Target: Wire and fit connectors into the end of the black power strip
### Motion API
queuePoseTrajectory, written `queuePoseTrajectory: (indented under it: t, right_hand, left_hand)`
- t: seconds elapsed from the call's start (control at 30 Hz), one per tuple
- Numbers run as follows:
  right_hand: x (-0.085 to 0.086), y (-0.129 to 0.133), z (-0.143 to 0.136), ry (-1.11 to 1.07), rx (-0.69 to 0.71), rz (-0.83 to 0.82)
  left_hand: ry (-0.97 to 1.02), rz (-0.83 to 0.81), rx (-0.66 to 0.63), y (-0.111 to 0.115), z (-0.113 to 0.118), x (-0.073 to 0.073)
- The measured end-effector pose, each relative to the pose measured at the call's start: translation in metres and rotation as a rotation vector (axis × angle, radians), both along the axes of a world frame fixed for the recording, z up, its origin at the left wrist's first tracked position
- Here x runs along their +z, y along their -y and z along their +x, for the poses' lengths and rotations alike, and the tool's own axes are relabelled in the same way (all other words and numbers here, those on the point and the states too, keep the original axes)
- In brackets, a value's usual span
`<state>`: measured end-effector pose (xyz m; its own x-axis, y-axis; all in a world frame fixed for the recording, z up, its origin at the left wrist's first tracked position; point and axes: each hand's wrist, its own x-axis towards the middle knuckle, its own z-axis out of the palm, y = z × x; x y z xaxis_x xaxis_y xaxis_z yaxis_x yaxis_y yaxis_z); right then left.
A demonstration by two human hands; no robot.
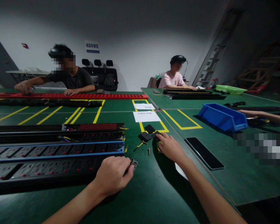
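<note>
My left hand [114, 174] is closed on a small grey part [133, 165], gripped between thumb and fingers beside the ends of the black socket strips [60, 168]. Farther forward and to the right, my right hand [169, 144] has its fingertips at a dark flat piece [156, 134]; a bit of yellow wire shows under its fingers. Whether it grips anything is hidden. Next to it lie two black square pieces, one [145, 136] with a yellow wire [141, 144] beside it, the other [150, 128] just behind. A small brass-coloured screw [149, 151] is between my hands.
A phone [204, 153] and a blue bin [222, 116] are on the right. White paper sheets [146, 116] lie ahead on the green table [254, 174]. A red slotted rail [88, 96] runs across the back left. Two people sit opposite; another person's arm reaches in from the right.
</note>
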<state>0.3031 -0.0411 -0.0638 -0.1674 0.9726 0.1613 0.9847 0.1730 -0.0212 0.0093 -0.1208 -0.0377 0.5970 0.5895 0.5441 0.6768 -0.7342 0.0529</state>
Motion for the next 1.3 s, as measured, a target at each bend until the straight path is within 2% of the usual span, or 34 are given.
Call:
queuePoseTrajectory:
  t: [0.23,0.53,0.63,0.73,0.87,0.93,1.1,1.3]
  right_hand:
    - [0.008,0.001,-0.001,-0.05,-0.019,-0.028]
    - [0.02,0.002,0.007,-0.136,-0.211,-0.073]
    - [0.022,0.003,0.008,-0.152,-0.258,-0.029]
    - [0.023,0.002,0.005,-0.193,-0.24,0.078]
    - [0.023,0.003,-0.005,-0.196,-0.115,0.169]
    - [0.024,0.006,-0.01,-0.184,-0.073,0.146]
    - [0.03,0.013,-0.02,-0.118,-0.162,-0.006]
    - [0.031,0.014,-0.022,-0.062,-0.099,-0.102]
  left_hand:
    - [0.007,-0.004,-0.002,0.0,0.0,0.0]
    - [-0.001,-0.002,-0.005,0.0,0.0,0.001]
    - [0.001,-0.001,-0.006,0.0,0.0,0.001]
    - [0.004,-0.008,-0.006,0.0,0.0,0.001]
    - [0.003,-0.013,0.002,0.0,0.0,0.0]
    - [-0.002,-0.014,0.005,0.0,0.0,0.0]
    - [0.007,-0.006,-0.002,0.0,0.0,-0.001]
    - [0.003,-0.014,0.003,0.0,-0.001,-0.001]
